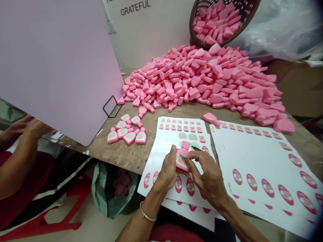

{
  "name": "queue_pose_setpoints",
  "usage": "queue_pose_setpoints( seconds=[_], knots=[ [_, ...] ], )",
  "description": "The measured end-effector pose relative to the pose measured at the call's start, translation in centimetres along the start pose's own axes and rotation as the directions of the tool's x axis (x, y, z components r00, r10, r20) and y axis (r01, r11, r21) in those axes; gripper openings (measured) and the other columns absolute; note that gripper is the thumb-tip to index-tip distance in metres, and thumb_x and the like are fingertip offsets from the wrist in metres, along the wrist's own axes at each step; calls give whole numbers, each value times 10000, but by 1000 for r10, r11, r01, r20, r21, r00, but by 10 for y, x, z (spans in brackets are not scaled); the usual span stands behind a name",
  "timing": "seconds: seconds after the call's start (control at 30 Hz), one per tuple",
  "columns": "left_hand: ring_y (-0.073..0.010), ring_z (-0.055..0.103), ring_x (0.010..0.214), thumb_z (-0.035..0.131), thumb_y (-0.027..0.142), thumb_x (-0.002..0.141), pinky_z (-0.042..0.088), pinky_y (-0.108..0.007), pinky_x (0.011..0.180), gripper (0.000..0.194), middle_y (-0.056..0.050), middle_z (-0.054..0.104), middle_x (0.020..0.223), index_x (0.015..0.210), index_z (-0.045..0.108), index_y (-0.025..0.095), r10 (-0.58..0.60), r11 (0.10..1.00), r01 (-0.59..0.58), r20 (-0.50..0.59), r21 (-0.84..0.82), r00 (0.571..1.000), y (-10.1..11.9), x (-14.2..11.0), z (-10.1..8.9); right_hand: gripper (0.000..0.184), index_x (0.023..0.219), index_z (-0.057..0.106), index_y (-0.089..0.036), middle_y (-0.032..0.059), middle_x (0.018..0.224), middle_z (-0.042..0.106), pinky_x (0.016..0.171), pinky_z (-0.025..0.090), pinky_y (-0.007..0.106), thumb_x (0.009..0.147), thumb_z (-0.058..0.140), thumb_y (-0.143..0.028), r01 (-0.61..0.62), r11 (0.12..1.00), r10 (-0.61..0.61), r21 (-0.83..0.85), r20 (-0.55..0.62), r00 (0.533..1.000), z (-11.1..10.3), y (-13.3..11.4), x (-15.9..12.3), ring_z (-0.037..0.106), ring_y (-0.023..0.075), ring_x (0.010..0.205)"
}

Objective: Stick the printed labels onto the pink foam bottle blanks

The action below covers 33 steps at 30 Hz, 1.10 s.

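A pink foam piece shaped like a bottle (182, 159) is up in the air over the sheets, held by both hands. The left hand (168, 167) grips it from one side, and the right hand (207, 171) pinches it from the other. A sticker (182, 162) sits on its front. A thin black tool (195, 148) shows just past the right hand. Sheets of stickers (181, 129) lie under the hands, with more sheets (264, 168) to the right. Pink pieces with stickers (126, 132) lie to the left on a wooden table (121, 154). A big pink pile (202, 74) spreads behind them, spilling from a tipped basket (214, 20). Another person's hands (27, 129) are far left.
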<state>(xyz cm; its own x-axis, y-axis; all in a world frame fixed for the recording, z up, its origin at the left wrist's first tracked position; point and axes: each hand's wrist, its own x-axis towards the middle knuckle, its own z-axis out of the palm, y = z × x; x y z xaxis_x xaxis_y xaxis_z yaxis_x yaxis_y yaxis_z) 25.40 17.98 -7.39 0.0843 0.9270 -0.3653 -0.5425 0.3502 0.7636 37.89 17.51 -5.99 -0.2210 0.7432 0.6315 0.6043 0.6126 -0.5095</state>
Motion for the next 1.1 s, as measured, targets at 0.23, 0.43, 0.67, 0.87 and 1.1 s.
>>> queue_pose_setpoints(
  seconds=[0.23, 0.43, 0.67, 0.87, 1.1],
  knots=[
    [-152, 579, 486, 455, 660, 799, 376, -199, 371, 525, -28, 572, 555, 715, 504, 144, -9, 997, 2, 84, 80, 996, 6, -2, 7, 90, 907, 510, -199, 37, 801, 581, 699, 455, 311, 863, 520, -121, 17, 1000, -16, -8, 64, 998, -4, -1, 1, 555, 165, 763],
    [-142, 550, 421, 428, 687, 791, 423, -231, 398, 588, -33, 563, 513, 693, 557, 121, -38, 991, 24, 107, 128, 994, 8, -3, 7, 58, 899, 487, -221, 29, 817, 574, 645, 454, 282, 896, 478, -165, -116, 989, 103, 88, 142, 985, -10, -3, 1, 553, 144, 712],
    [-132, 518, 389, 473, 639, 795, 420, -227, 383, 510, -1, 509, 458, 667, 505, 146, -63, 995, 59, 55, 74, 996, 12, -4, 15, 93, 906, 490, -225, 14, 831, 574, 697, 467, 277, 875, 506, -140, -103, 986, 90, 129, 101, 991, -10, -2, -1, 575, 145, 764],
    [-146, 568, 496, 483, 623, 805, 479, -258, 481, 495, -1, 535, 522, 688, 519, 143, -3, 999, 0, 48, 51, 999, 9, -3, 11, 100, 933, 500, -205, 94, 965, 580, 791, 484, 363, 867, 500, -130, 31, 999, -31, -15, 30, 999, -5, -2, 0, 566, 211, 943],
    [-196, 622, 667, 569, 572, 781, 508, -284, 598, 441, -41, 608, 606, 785, 582, 132, 1, 1000, -1, -74, 2, 997, 1, 0, 4, 75, 886, 492, -208, 68, 863, 613, 767, 475, 375, 867, 488, -135, 58, 998, -56, -30, 80, 995, -1, -2, 1, 594, 206, 852]
  ],
)
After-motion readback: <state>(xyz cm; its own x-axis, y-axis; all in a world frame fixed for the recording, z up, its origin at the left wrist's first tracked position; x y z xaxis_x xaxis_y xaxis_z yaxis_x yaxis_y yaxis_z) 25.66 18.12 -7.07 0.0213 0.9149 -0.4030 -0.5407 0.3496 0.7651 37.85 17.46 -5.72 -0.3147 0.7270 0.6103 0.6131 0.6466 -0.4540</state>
